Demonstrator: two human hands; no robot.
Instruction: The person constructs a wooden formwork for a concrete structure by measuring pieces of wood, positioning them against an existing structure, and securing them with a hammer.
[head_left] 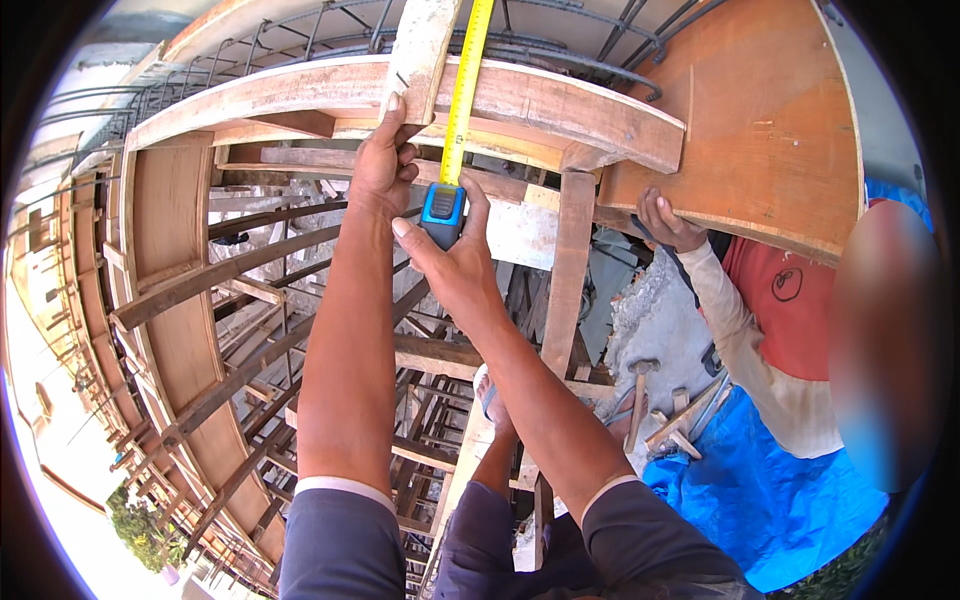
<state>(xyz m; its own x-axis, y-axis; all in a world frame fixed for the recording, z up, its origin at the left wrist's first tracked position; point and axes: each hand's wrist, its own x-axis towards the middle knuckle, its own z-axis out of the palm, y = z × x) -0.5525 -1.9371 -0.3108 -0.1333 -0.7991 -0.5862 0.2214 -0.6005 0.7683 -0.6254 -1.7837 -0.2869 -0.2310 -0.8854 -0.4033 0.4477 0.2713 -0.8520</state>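
Note:
My right hand is wrapped round a blue and black tape measure. Its yellow blade runs up and away past the top of the view. Just left of it, my left hand is closed at the lower end of a pale, cement-stained board, thumb on its face. A nail sticks out of that board near my thumb. Behind both the board and the blade lies a long wooden beam, set crosswise.
At right a co-worker in a red shirt grips the edge of a brown plywood sheet. Steel rebar runs behind the beam. Timber props stand below; a hammer and a blue tarp lie lower right.

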